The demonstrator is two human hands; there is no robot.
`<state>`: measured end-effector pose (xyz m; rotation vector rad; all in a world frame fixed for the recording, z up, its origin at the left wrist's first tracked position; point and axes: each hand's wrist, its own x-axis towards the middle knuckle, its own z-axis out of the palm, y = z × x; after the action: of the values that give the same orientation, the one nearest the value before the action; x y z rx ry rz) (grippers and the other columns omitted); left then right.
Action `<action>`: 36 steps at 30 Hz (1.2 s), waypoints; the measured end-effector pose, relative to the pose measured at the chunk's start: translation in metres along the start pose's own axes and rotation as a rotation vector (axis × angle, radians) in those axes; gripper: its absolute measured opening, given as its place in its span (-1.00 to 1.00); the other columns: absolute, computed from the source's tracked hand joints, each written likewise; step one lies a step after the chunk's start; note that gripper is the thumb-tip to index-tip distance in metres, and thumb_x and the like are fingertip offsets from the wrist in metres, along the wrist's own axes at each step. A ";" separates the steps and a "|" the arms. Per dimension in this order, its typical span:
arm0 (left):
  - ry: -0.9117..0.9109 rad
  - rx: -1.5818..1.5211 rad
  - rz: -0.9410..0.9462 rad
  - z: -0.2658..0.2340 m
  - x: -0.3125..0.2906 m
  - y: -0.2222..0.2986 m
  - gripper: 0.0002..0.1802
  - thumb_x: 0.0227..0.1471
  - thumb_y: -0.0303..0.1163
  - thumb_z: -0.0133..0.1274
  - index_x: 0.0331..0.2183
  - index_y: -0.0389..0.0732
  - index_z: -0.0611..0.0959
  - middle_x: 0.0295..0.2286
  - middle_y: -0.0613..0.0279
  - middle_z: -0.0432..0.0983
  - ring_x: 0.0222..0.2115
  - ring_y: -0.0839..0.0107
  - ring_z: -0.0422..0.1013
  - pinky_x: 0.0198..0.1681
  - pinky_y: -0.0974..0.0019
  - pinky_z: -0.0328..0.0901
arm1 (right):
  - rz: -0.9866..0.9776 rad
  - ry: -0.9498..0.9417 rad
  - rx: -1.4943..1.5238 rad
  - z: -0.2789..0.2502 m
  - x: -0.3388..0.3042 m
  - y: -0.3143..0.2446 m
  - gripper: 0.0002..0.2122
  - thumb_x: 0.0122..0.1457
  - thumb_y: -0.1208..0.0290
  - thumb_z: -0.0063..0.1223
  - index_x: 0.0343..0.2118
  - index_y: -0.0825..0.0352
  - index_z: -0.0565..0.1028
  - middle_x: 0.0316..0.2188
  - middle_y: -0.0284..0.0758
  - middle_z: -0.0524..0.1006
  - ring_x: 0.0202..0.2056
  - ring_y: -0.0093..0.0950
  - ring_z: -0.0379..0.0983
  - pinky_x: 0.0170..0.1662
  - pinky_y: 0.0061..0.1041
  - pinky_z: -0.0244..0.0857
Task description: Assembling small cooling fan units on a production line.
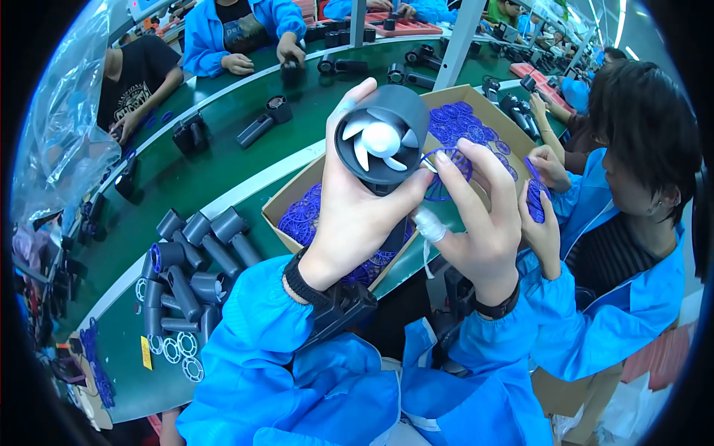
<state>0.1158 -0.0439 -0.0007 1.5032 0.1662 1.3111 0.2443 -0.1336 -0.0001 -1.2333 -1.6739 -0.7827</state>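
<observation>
My left hand [346, 215] is closed around a dark grey hair dryer body [409, 111], its round open end turned up toward me. Inside that opening shows a white bladed fan [380, 140]. Just right of it, my right hand [480, 223] pinches a purple round grille [467, 165] between its fingers, close beside the dryer's rim. White wrapping [430, 224] covers my right thumb. Beneath both hands lies a cardboard box [296, 195] filled with purple grilles [461, 123]. The dryer's lower part is mostly hidden by my left hand.
Several dark grey dryer bodies [182, 293] are piled on the green table to the left, with white rings [172, 351] near them. Behind runs a green conveyor [223, 104] carrying more dryer parts. At my right, a co-worker's hand [541, 230] holds purple grilles [535, 199].
</observation>
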 end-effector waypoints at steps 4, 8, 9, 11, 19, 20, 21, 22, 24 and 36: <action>0.014 -0.020 -0.094 -0.001 -0.003 -0.001 -0.08 -0.07 -0.57 0.14 0.22 -0.10 0.00 -0.23 0.13 0.40 -0.37 0.49 0.41 -0.41 0.41 0.40 | -0.031 -0.058 -0.088 -0.004 0.003 -0.004 -0.60 -0.18 0.60 0.27 -0.17 0.33 0.53 -0.12 -0.15 0.43 -0.18 -0.25 0.48 -0.22 -0.44 0.43; -0.002 -0.174 -0.319 0.002 -0.002 0.002 -0.20 -0.02 -0.54 0.11 0.17 -0.12 0.05 -0.25 0.14 0.41 -0.33 0.45 0.44 -0.39 0.39 0.42 | -0.022 -0.036 -0.152 -0.009 0.005 -0.004 -0.63 -0.16 0.65 0.23 -0.19 0.37 0.54 -0.16 -0.16 0.45 -0.18 -0.25 0.48 -0.19 -0.43 0.40; -0.011 -0.252 -0.415 0.004 -0.001 0.002 -0.25 -0.01 -0.53 0.10 0.14 -0.14 0.08 -0.24 0.14 0.41 -0.31 0.44 0.45 -0.37 0.38 0.43 | -0.010 -0.012 -0.126 -0.010 0.003 -0.001 -0.65 -0.15 0.66 0.21 -0.20 0.37 0.54 -0.20 -0.17 0.47 -0.20 -0.26 0.49 -0.19 -0.45 0.40; 0.015 -0.258 -0.395 0.006 0.001 -0.011 -0.31 0.01 -0.52 0.09 0.10 -0.15 0.11 -0.27 0.15 0.42 -0.35 0.44 0.46 -0.42 0.39 0.43 | 0.011 0.005 -0.102 -0.003 0.000 0.011 -0.67 -0.13 0.68 0.18 -0.21 0.38 0.54 -0.24 -0.17 0.49 -0.22 -0.27 0.49 -0.19 -0.46 0.39; 0.269 -0.143 -0.265 -0.034 0.022 -0.036 -0.59 0.05 -0.37 0.08 -0.09 -0.23 0.32 -0.35 0.17 0.43 -0.40 0.41 0.44 -0.48 0.37 0.42 | 0.731 -0.022 0.299 0.037 -0.092 0.043 -0.74 -0.02 0.69 0.02 -0.24 0.36 0.54 -0.31 -0.19 0.51 -0.30 -0.33 0.48 -0.21 -0.50 0.37; 0.276 -0.136 -0.283 -0.037 0.023 -0.037 -0.59 0.05 -0.37 0.08 -0.09 -0.23 0.32 -0.35 0.17 0.43 -0.40 0.41 0.44 -0.48 0.37 0.42 | 0.705 -0.052 0.283 0.038 -0.095 0.040 -0.74 -0.03 0.69 0.02 -0.23 0.35 0.54 -0.31 -0.19 0.51 -0.30 -0.33 0.48 -0.21 -0.50 0.37; 0.281 -0.109 -0.270 -0.041 0.024 -0.039 -0.58 0.04 -0.37 0.08 -0.09 -0.23 0.32 -0.35 0.16 0.43 -0.39 0.41 0.44 -0.48 0.37 0.42 | 0.676 -0.081 0.269 0.038 -0.095 0.036 -0.73 -0.04 0.68 0.03 -0.23 0.34 0.54 -0.30 -0.19 0.51 -0.30 -0.33 0.48 -0.21 -0.50 0.37; 0.279 -0.086 -0.256 -0.044 0.026 -0.041 -0.58 0.04 -0.37 0.09 -0.09 -0.23 0.32 -0.35 0.16 0.43 -0.39 0.41 0.44 -0.48 0.36 0.42 | 0.648 -0.105 0.248 0.039 -0.093 0.030 -0.72 -0.05 0.68 0.03 -0.23 0.34 0.54 -0.30 -0.18 0.51 -0.30 -0.32 0.47 -0.22 -0.50 0.37; 0.273 -0.056 -0.249 -0.046 0.025 -0.041 -0.58 0.04 -0.37 0.09 -0.09 -0.23 0.32 -0.35 0.16 0.43 -0.38 0.41 0.44 -0.48 0.36 0.42 | 0.510 -0.207 0.235 0.037 -0.073 0.025 -0.74 -0.06 0.66 0.04 -0.24 0.34 0.54 -0.31 -0.17 0.51 -0.29 -0.31 0.47 -0.22 -0.49 0.37; 0.180 -0.035 -0.272 -0.045 0.021 -0.045 -0.57 0.03 -0.41 0.09 -0.11 -0.20 0.27 -0.34 0.14 0.47 -0.43 0.41 0.50 -0.50 0.38 0.44 | -0.019 -1.101 0.120 0.084 -0.045 0.039 -0.81 -0.10 0.60 0.03 -0.36 0.35 0.54 -0.42 -0.18 0.51 -0.35 -0.21 0.49 -0.25 -0.36 0.39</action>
<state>0.1118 0.0160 -0.0304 1.2818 0.4462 1.2197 0.2626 -0.0668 -0.0757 -1.6955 -2.5242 0.0792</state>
